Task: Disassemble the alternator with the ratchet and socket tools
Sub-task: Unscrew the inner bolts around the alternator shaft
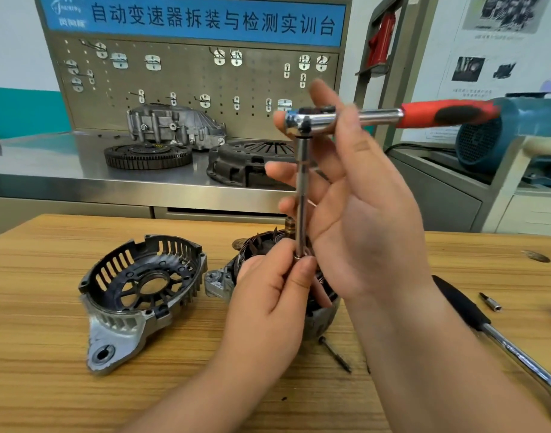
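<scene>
From the head camera we see the wooden bench [49,370] with both hands raised over the alternator body [256,243], which sits near the bench's middle, its copper windings showing and most of it hidden behind the hands. The left hand [268,295] pinches the lower end of a slim upright extension bar [301,189] between thumb and forefinger, just above the alternator body. The right hand [361,214] holds the ratchet [424,115] at its head, thumb across the front and the fingers [269,167] lying nearly straight behind the bar, their tips poking out to its left. The ratchet lies level, its red handle pointing off to the right, and the bar hangs straight down from its head. We cannot tell whether the bar's tip touches the alternator. To the left, well apart from the body, the removed end cover [137,285] rests open side up. A long bolt [335,354] lies just in front of the body. On the right lie a second wrench [474,314] with a black grip and a small bit [490,302] near it.
</scene>
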A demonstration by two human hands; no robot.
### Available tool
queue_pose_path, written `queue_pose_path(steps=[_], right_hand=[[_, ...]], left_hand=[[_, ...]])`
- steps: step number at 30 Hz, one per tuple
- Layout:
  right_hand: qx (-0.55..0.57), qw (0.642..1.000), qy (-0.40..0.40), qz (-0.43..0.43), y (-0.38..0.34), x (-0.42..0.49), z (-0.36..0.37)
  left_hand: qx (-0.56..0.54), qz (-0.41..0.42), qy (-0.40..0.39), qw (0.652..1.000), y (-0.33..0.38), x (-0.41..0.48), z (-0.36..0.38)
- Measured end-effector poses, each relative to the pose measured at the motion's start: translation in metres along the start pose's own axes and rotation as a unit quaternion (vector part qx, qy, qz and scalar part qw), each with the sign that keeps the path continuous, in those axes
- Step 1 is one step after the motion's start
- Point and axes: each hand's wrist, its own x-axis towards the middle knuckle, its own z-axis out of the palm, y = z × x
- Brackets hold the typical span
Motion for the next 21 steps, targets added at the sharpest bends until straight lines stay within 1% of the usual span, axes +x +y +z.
queue_pose_path(steps=[2, 4, 6, 8, 10, 12, 14, 18, 21], right_hand=[[-0.025, 0.999, 0.003, -0.033, -0.001, 0.000, 0.002], [-0.023, 0.999, -0.008, -0.038, -0.002, 0.002, 0.003], [-0.006, 1.000, -0.017, -0.011, -0.003, 0.002, 0.002], [0.027, 0.998, -0.026, 0.041, -0.004, 0.003, -0.001], [0.055, 0.994, -0.039, 0.088, -0.006, 0.004, -0.007], [0.068, 0.991, -0.050, 0.104, -0.008, 0.005, -0.011], [0.068, 0.993, -0.042, 0.091, -0.008, 0.005, -0.010], [0.005, 1.000, -0.001, -0.005, -0.002, 0.002, -0.002], [-0.027, 0.998, 0.004, -0.059, -0.004, 0.002, -0.003]], left_hand=[[-0.005, -0.001, 0.003, 1.000, 0.001, -0.001, 0.000], [-0.004, 0.000, 0.004, 1.000, 0.001, 0.000, -0.001], [-0.013, 0.005, 0.003, 1.000, 0.001, 0.001, -0.001], [-0.021, 0.018, -0.002, 1.000, 0.000, 0.000, -0.001], [-0.007, 0.035, -0.008, 0.999, 0.001, 0.000, -0.001], [0.018, 0.052, -0.016, 0.998, 0.002, 0.000, -0.002], [0.037, 0.044, -0.021, 0.998, 0.003, 0.001, -0.002], [0.025, 0.001, -0.006, 1.000, 0.001, 0.001, -0.003], [0.014, -0.014, -0.004, 1.000, 0.003, 0.001, -0.002]])
